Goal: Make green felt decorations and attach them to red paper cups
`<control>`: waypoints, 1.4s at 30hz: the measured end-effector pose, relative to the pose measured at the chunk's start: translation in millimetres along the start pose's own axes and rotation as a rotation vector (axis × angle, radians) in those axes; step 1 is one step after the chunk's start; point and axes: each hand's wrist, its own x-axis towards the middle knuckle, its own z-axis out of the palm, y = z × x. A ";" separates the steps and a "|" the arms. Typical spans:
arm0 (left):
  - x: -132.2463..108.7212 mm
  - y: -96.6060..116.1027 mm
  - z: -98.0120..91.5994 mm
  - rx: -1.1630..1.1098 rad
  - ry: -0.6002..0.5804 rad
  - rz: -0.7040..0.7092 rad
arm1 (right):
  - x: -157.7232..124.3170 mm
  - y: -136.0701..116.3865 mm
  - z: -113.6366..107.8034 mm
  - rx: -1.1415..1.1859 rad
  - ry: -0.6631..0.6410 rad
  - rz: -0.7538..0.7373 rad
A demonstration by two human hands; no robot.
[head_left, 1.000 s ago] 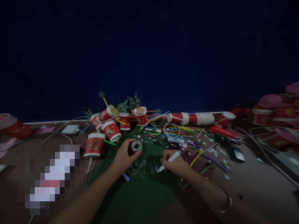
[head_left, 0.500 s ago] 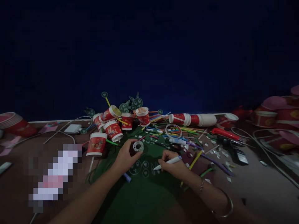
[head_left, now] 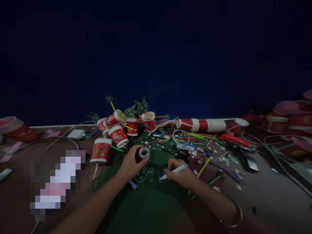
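Note:
My left hand [head_left: 133,162] is closed around a small grey ring with dark dots about its hole [head_left: 144,152], held at the upper part of a green sheet [head_left: 143,208]. In my right hand [head_left: 176,172] is a white marker with a purple end [head_left: 179,168], its tip at the sheet. Pale outlines lie between the hands: a round face [head_left: 140,175], two small circles with hearts [head_left: 151,175], and pointed ear shapes near the marker tip. A purple stick [head_left: 133,185] lies beside my left wrist.
Red paper cups [head_left: 100,150] with straws and green cut-outs cluster behind my left hand. Coloured sticks, a clear tape ring [head_left: 181,137] and paper scraps spread behind my right hand. A red-handled tool [head_left: 235,139] lies farther right. Cables cross both sides; a blue wall rises behind.
My right hand has shifted slightly left and down with the marker, whose tip is a little lower on the sheet. My left hand and the ring look unchanged.

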 end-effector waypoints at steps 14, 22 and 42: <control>0.0 3.2 -1.3 0.018 -0.001 -0.019 | 3.6 -0.2 2.0 -0.037 0.100 -0.001; 0.1 0.6 -0.7 0.006 0.007 -0.011 | 3.0 -1.3 0.7 -0.047 0.100 -0.020; 0.7 1.3 -0.3 0.005 0.009 -0.001 | -1.1 -26.7 -1.0 0.411 -0.157 0.060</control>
